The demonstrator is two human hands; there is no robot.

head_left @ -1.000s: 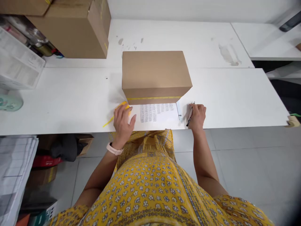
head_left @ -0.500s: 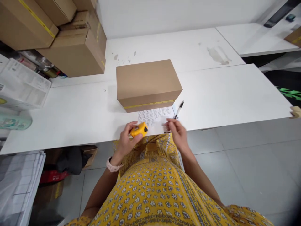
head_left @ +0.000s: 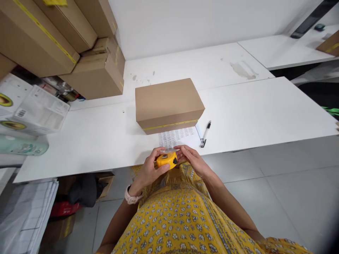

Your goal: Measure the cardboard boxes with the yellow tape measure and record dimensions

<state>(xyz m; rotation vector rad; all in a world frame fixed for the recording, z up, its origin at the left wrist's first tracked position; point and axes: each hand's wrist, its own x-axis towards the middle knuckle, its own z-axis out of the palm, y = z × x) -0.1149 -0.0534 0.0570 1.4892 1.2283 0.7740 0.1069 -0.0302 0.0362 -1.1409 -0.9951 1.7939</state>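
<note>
My left hand (head_left: 151, 170) is wrapped round a yellow tape measure (head_left: 166, 160), its dark front end pointing right. Close against that front end is my right hand (head_left: 192, 160), fingers stretched out toward it; whether the fingertips touch the case is hard to make out. Both hands are at the table's front edge, over my lap. Just beyond them lies a printed sheet of paper (head_left: 181, 138), its far part covered by a closed cardboard box (head_left: 169, 100) with a yellow tape strip. A pen (head_left: 206, 134) rests to the right of the sheet.
Cardboard boxes (head_left: 92, 76) are stacked at the back left of the white table (head_left: 246, 113). Nearer on that side stand a white carton with avocado pictures (head_left: 45, 109) and a green bottle (head_left: 23, 145). A wall closes off the back.
My right hand has moved left from beside the pen to the tape measure. My left hand has carried the tape measure slightly right and nearer. The view has shifted a little.
</note>
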